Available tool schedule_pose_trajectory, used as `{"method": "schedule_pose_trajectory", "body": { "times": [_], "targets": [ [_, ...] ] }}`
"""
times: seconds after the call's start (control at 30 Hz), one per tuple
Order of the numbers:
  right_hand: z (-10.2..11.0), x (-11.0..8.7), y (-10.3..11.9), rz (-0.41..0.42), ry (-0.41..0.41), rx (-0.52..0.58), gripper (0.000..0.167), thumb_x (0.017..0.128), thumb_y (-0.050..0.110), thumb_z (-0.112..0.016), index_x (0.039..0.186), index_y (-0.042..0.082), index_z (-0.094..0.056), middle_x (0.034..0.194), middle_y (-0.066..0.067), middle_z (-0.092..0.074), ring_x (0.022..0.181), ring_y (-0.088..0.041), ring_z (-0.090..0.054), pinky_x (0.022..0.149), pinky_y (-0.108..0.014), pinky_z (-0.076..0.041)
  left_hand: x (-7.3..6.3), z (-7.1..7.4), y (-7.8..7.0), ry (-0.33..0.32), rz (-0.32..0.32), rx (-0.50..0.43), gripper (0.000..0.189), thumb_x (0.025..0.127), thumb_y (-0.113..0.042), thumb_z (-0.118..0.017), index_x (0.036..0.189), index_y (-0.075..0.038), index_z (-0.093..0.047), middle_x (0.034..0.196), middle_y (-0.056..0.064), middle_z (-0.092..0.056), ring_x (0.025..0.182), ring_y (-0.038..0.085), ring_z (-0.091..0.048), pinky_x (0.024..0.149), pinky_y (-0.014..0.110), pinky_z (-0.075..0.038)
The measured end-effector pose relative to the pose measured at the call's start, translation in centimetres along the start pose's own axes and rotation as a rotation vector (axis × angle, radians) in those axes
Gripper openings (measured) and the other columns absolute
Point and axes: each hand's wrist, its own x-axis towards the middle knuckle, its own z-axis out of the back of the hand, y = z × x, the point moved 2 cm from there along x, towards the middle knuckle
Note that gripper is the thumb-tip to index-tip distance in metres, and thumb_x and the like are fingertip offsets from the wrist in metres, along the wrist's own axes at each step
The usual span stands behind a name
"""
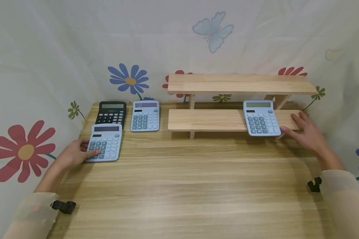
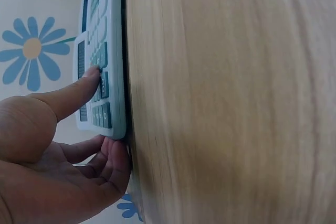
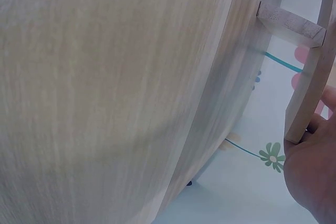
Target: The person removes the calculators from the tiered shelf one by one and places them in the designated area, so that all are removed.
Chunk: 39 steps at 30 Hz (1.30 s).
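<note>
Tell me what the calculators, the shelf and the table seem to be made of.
Calculators: probably smooth hard plastic, judging by the evenly coloured cases and rounded edges.
Shelf: likely wood with a plain, matte finish; fine grain runs along the pale boards.
Table: wood or wood-look laminate; streaky grain and a soft sheen leave that open.

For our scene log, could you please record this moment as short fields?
Left hand: pinches the front light-blue calculator by its left side
Right hand: at the right end of the lower wooden shelf
Shelf calculator: light blue, just left of the right hand
Black calculator: partly hidden behind the front one
Rear light-blue calculator: on the wood-grain table, left of the shelf
</note>
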Motion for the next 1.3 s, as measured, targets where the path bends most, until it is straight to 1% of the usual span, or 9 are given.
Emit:
{"method": "schedule_pose_trajectory", "body": {
  "times": [0.17,0.43,0.63,1.0,1.07,1.13,1.17,1.23,1.3],
  "targets": [
    [0.1,0.1,-0.1,0.011,-0.003,-0.012,0.097,0.104,0.060,-0.054,0.166,-0.001,-0.012,0.172,-0.032,0.004,0.156,-0.059,0.001,0.116,-0.084,-0.012,0.0,0.1,0.3,0.010,-0.004,-0.002,0.104,0.097,-0.060,-0.071,0.152,0.018,-0.029,0.134,0.038,-0.047,0.116,0.050,-0.048,0.106,0.065,-0.047],
    [0.1,-0.1,0.0,0.016,-0.009,-0.020,0.096,0.104,0.060,-0.054,0.166,-0.002,-0.014,0.172,-0.032,0.003,0.156,-0.058,0.000,0.116,-0.084,-0.013,-0.1,0.2,-0.1,0.013,-0.021,0.002,0.096,0.101,-0.051,-0.069,0.152,0.021,-0.028,0.133,0.039,-0.047,0.116,0.050,-0.049,0.106,0.066,-0.047],
    [0.0,-0.2,-0.1,0.009,-0.004,-0.017,0.096,0.104,0.060,-0.053,0.167,-0.001,-0.012,0.172,-0.032,0.004,0.156,-0.058,0.002,0.116,-0.084,-0.011,-0.1,0.4,0.0,0.003,-0.018,0.004,0.092,0.102,-0.048,-0.068,0.151,0.022,-0.030,0.133,0.039,-0.048,0.116,0.050,-0.050,0.105,0.065,-0.048],
    [0.2,-0.1,0.3,0.009,-0.006,-0.026,0.097,0.104,0.060,-0.054,0.166,-0.001,-0.013,0.172,-0.032,0.003,0.156,-0.059,0.000,0.115,-0.085,-0.013,0.0,0.5,0.4,-0.007,-0.015,0.003,0.094,0.102,-0.050,-0.067,0.151,0.021,-0.030,0.134,0.040,-0.047,0.117,0.051,-0.049,0.106,0.067,-0.046],
    [0.2,-0.1,0.3,0.012,-0.006,-0.022,0.096,0.104,0.060,-0.053,0.166,-0.001,-0.014,0.172,-0.033,0.003,0.156,-0.059,0.000,0.115,-0.085,-0.013,-0.1,0.5,0.3,-0.018,-0.016,0.017,0.094,0.102,-0.049,-0.068,0.151,0.022,-0.030,0.133,0.040,-0.048,0.116,0.051,-0.050,0.106,0.066,-0.047],
    [0.2,-0.1,0.4,0.015,-0.004,-0.018,0.096,0.104,0.061,-0.053,0.166,-0.001,-0.013,0.172,-0.032,0.003,0.156,-0.058,0.000,0.115,-0.084,-0.012,-0.5,0.7,-0.1,-0.048,-0.014,0.046,0.094,0.102,-0.047,-0.069,0.150,0.024,-0.030,0.131,0.041,-0.047,0.115,0.051,-0.050,0.105,0.067,-0.048],
    [0.2,-0.1,0.4,0.015,-0.003,-0.016,0.096,0.104,0.061,-0.053,0.167,-0.001,-0.013,0.172,-0.032,0.003,0.156,-0.058,0.001,0.116,-0.084,-0.012,-0.7,0.8,-0.5,-0.069,-0.017,0.063,0.093,0.102,-0.046,-0.070,0.149,0.025,-0.031,0.129,0.040,-0.046,0.113,0.051,-0.050,0.104,0.067,-0.048],
    [0.2,-0.1,0.4,0.017,-0.001,-0.015,0.096,0.104,0.061,-0.053,0.167,-0.001,-0.014,0.172,-0.032,0.003,0.156,-0.059,0.000,0.115,-0.084,-0.013,-1.5,1.0,-2.0,-0.120,-0.035,0.103,0.092,0.101,-0.044,-0.071,0.147,0.026,-0.033,0.127,0.040,-0.045,0.112,0.051,-0.050,0.102,0.067,-0.050],
    [0.2,-0.1,0.3,0.015,0.001,-0.015,0.096,0.104,0.061,-0.053,0.167,-0.001,-0.014,0.172,-0.032,0.003,0.156,-0.059,0.000,0.115,-0.085,-0.013,-2.3,1.1,-4.1,-0.159,-0.063,0.131,0.092,0.100,-0.044,-0.072,0.146,0.025,-0.034,0.127,0.040,-0.043,0.113,0.052,-0.050,0.101,0.068,-0.050]
  ]
}}
